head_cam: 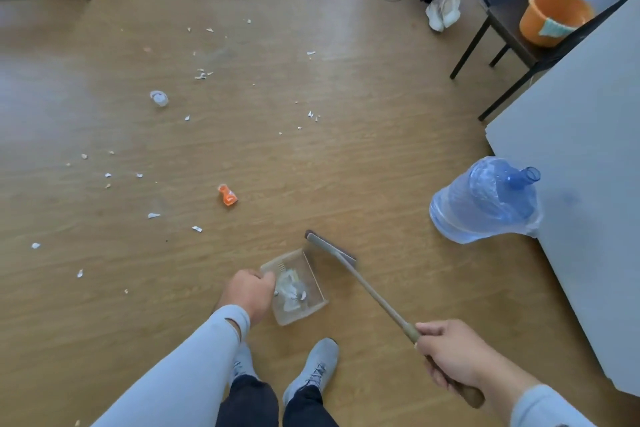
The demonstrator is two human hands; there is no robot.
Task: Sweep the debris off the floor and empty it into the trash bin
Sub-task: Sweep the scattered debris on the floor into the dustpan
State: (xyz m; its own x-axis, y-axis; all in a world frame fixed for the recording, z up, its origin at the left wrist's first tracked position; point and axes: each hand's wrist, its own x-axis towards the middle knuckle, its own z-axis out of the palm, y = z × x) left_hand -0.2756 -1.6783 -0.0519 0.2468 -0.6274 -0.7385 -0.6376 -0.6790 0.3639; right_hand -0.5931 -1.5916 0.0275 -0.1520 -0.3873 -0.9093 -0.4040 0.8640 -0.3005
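Wooden floor (311, 156) spreads ahead, dotted with white scraps (201, 74) and an orange wrapper (227, 195). My left hand (250, 293) grips the clear dustpan (297, 288) — paper bits already inside — while my right hand (450, 354) is closed around the broom (363, 282) handle, its head touching the pan's mouth.

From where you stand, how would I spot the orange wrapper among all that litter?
Start at the clear dustpan held by the left hand, then look up-left across the wooden floor. The orange wrapper lies alone there, the only orange piece among white scraps.
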